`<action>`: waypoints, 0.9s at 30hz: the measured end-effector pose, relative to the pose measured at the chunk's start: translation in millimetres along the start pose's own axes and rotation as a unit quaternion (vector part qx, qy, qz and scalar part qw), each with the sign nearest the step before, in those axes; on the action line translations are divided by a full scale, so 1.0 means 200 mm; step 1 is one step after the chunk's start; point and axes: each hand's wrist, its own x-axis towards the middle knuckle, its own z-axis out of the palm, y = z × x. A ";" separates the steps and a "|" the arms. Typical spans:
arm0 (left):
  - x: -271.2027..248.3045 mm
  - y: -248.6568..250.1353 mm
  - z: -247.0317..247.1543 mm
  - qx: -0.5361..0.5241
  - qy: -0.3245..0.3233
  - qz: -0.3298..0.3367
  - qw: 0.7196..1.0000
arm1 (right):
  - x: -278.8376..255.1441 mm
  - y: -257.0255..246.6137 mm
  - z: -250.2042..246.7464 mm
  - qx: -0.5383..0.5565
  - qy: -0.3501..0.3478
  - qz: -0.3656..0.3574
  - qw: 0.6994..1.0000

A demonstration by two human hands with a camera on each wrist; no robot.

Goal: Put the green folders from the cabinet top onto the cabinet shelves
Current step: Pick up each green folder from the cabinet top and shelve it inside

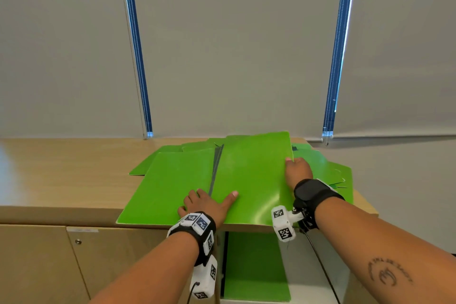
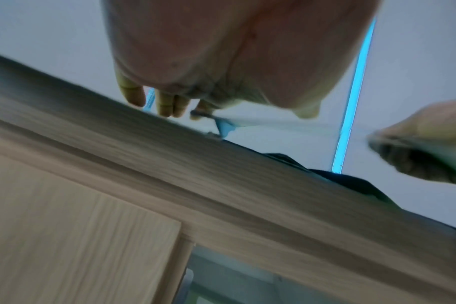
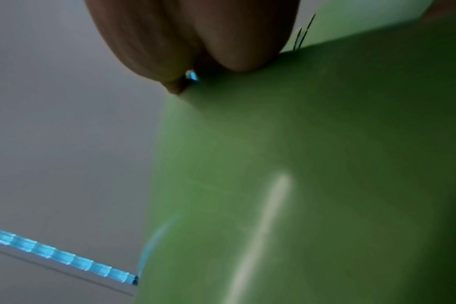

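Observation:
A pile of green folders (image 1: 330, 170) lies spread on the wooden cabinet top (image 1: 74, 175). The top folder (image 1: 251, 175) lies across the pile, overhanging the front edge. My left hand (image 1: 204, 202) rests flat on its near edge by the dark spine, thumb spread to the right. My right hand (image 1: 297, 168) pinches the folder's right edge, thumb on top and fingers hidden beneath, and that side is lifted. The right wrist view is filled by the folder's (image 3: 299, 164) underside below my palm. Another green folder (image 1: 256, 266) is inside the open cabinet below.
A shut cabinet door (image 1: 111, 266) with a small knob is at lower left. Grey roller blinds (image 1: 222, 44) with bead cords (image 1: 138, 57) hang behind the cabinet. The left wrist view shows the cabinet's front edge (image 2: 221, 185) under my fingers (image 2: 169, 102).

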 end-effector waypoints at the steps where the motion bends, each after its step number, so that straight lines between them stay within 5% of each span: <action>1: 0.01 -0.01 -0.02 -0.023 0.003 -0.009 1.000 | -0.01 -0.02 0.00 0.033 0.005 -0.026 0.999; 7: 0.02 -0.06 -0.21 -0.248 0.111 -0.030 0.962 | -0.11 -0.15 0.00 0.204 0.022 -0.061 0.977; 11: -0.02 -0.04 -0.33 -0.397 0.116 0.067 0.908 | -0.18 -0.20 0.00 0.226 0.020 -0.047 0.973; 19: -0.11 -0.07 -0.45 -0.355 0.133 0.223 0.898 | -0.24 -0.24 -0.01 0.155 0.065 -0.075 0.983; 27: -0.19 0.01 -0.49 -0.386 0.199 0.296 0.851 | -0.25 -0.30 0.00 0.222 -0.024 -0.062 0.973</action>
